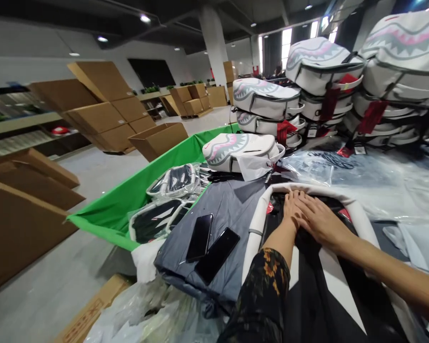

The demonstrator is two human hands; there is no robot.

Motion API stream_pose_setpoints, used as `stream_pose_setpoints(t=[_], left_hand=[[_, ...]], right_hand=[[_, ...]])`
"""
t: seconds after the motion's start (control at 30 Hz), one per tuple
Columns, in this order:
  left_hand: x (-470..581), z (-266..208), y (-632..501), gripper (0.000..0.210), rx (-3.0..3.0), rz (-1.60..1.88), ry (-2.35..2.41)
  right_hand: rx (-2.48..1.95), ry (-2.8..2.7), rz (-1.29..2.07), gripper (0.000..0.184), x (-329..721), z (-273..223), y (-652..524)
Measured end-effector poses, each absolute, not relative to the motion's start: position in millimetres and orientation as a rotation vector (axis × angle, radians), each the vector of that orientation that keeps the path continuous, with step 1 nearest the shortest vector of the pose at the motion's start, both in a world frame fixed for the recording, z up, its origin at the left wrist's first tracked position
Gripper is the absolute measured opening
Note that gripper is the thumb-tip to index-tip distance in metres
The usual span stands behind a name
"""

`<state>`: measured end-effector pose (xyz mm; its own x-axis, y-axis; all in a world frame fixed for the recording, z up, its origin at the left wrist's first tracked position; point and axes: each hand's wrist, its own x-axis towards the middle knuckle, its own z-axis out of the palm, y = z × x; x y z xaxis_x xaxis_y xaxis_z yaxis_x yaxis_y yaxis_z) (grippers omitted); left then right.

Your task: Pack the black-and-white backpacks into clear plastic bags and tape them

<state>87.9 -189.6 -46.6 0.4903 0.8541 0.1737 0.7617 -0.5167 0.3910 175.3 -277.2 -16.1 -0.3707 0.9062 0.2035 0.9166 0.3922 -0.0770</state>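
A large backpack [337, 286] lies on the table before me, its black back panel with white stripes facing up and a pale padded rim around it. Near the top of that panel rests my left hand [292, 207], its forearm in a dark floral sleeve. My right hand [317, 220] lies beside it and partly over it, fingers stretched out toward the rim. Both press on the black panel, with no separate object visible in them. Just left, two dark phones [199, 237] [217, 255] lie on a grey padded cover [232, 205].
White backpacks with shark-mouth prints [324, 66] are stacked behind. A smaller one [241, 150] lies ahead. At left, a green-sided bin [117, 216] holds bagged backpacks [155, 219]. Clear plastic bags [343, 171] cover the right side. Cardboard boxes [100, 114] stand on the floor.
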Motion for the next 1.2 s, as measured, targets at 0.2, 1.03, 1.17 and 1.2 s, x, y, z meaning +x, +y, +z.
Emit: stream_pose_setpoints(t=[0.2,1.03,1.17,1.2], left_hand=[[94.3,-8.2,-182.6,0.073,2.362,0.432,1.298],[8.9,-49.5,-333.2,0.033,2.928,-0.014,0.681],[-3.8,-58.0,-343.7,0.022,2.688,0.142,0.702],[-5.9,-62.7,-345.3,0.020,2.664,0.204,0.730]], right_hand=[[-1.659,-2.448,-0.230,0.059,199.3,-57.8,-361.1],[-0.531,-2.995,0.387,0.017,143.0,-8.8,-414.8],[-0.436,-2.894,0.461,0.014,150.4,-50.1,-398.2],[-0.437,-2.857,0.457,0.014,153.6,-60.0,-394.8]])
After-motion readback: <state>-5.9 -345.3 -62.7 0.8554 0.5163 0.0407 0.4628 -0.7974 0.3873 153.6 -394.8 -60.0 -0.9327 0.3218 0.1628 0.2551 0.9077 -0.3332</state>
